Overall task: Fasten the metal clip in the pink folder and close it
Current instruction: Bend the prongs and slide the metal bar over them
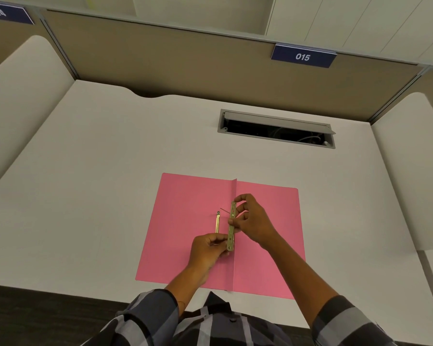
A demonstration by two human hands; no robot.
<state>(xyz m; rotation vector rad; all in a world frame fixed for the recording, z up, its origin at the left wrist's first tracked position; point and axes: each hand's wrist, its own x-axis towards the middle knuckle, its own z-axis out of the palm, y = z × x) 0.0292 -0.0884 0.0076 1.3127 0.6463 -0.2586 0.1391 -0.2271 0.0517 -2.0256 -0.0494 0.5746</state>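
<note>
A pink folder (185,221) is lying open on the white worktop (98,183) as a person in a plaid shirt is working at its centre crease. The right hand (254,222) is pinching the far end of the metal clip bar (231,227) between thumb and fingers (240,199), while the left hand (206,248) is gripping the bar's near end. A second brass strip (217,224) is resting flat just left of the fingers, on the folder's left leaf.
</note>
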